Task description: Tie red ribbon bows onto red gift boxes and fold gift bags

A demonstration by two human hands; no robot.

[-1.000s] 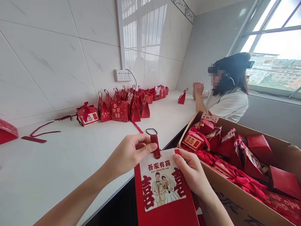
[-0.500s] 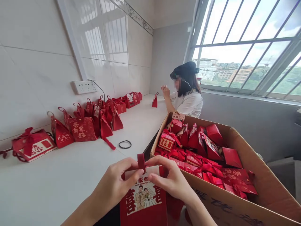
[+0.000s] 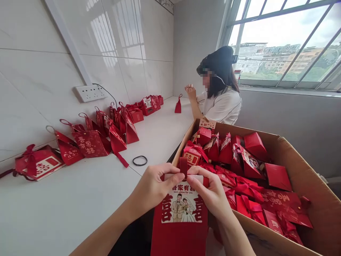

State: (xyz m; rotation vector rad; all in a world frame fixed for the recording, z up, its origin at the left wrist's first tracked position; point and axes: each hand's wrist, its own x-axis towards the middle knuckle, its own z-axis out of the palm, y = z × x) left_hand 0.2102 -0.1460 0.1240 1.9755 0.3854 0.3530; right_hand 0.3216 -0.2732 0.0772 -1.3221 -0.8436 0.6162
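A red gift box (image 3: pixel 179 234) with a cartoon wedding couple and gold-white label is held upright in front of me at the table's near edge. My left hand (image 3: pixel 160 183) pinches its top at the left of a dark red ribbon loop (image 3: pixel 183 167). On the other side of the loop, my right hand (image 3: pixel 209 188) pinches the top edge with thumb and index finger. The loop stands up between my fingertips. The box's lower end runs out of view.
A cardboard box (image 3: pixel 301 160) full of red gift boxes stands at the right. Several red boxes (image 3: pixel 90 142) line the wall on the white table (image 3: pixel 87 199). A black hair tie (image 3: pixel 140 160) lies nearby. Across the table sits a person (image 3: pixel 221 96) with raised hands, beside a small red box (image 3: pixel 178 105).
My view has shifted, so the held box appears further right and more of its front shows. Both hands stay pinched at its top around the ribbon loop.
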